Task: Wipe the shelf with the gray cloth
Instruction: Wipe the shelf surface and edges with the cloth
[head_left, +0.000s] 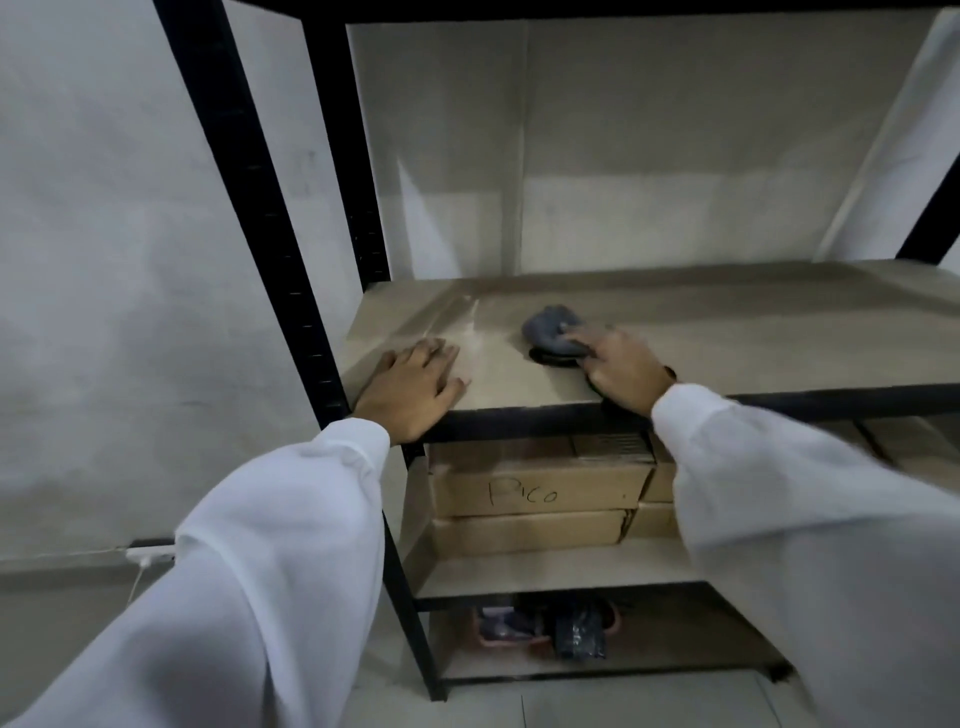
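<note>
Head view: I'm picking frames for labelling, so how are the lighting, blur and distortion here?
Head view: dim, flat light with a pale sheen streak on the shelf; the gray cloth casts a dark shadow beneath it; wide-angle distortion slants the black uprights; the right hand and left hand look slightly soft.

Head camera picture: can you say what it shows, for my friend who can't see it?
A person's right hand presses a bunched gray cloth on a tan shelf of a black metal rack, while the left hand rests flat near the front edge. Cardboard boxes sit on the shelf below.
</note>
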